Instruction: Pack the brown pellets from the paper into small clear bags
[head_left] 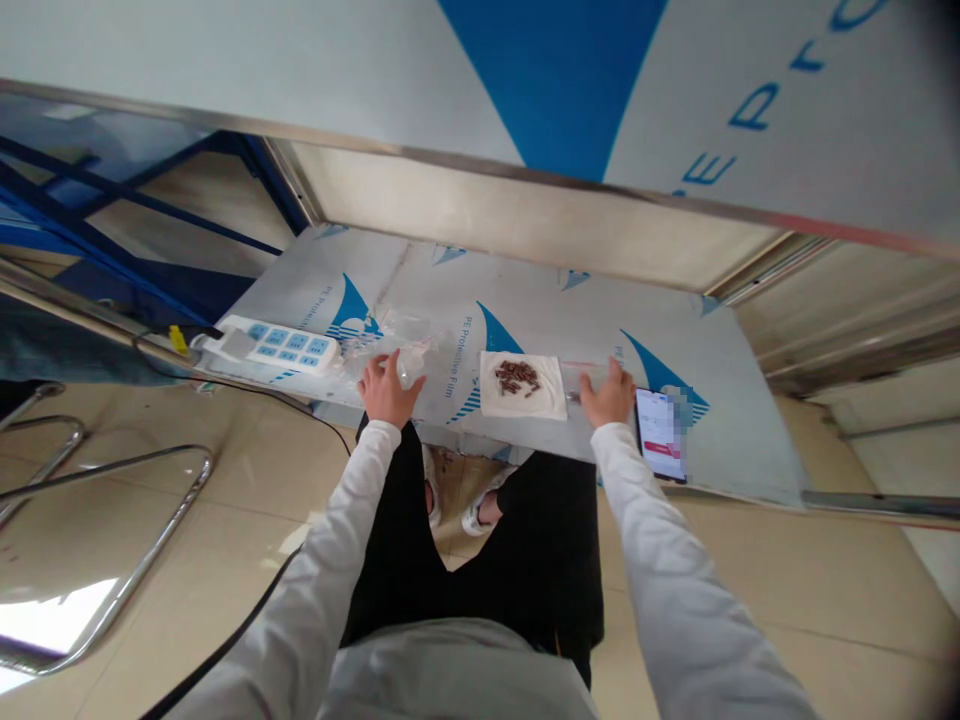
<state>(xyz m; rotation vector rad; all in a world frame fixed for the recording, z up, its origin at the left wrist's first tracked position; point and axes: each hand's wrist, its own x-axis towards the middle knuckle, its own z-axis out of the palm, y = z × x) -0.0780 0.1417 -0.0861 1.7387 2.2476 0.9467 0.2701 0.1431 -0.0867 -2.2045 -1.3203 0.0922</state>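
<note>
My left hand (pixel 390 392) rests at the shelf's front edge with fingers apart, beside a crumpled clear plastic bag (pixel 409 330). Whether the fingertips touch the bag, I cannot tell. Between my hands lies a white square cloth or paper (pixel 553 390) bearing a small heap of reddish-brown pieces (pixel 517 377). My right hand (pixel 609 397) is to the right of that square, thumb and fingers spread. A small shiny metallic item (pixel 574 397), too small to name, shows next to its thumb. Just right of this hand is a phone (pixel 658 435) with a lit screen.
A white power strip (pixel 296 345) with blue sockets lies at the shelf's left, its cable hanging over the edge. A film-covered upper panel (pixel 337 80) overhangs the lower shelf (pixel 720 380). A metal-framed chair (pixel 187 490) stands on the floor at left.
</note>
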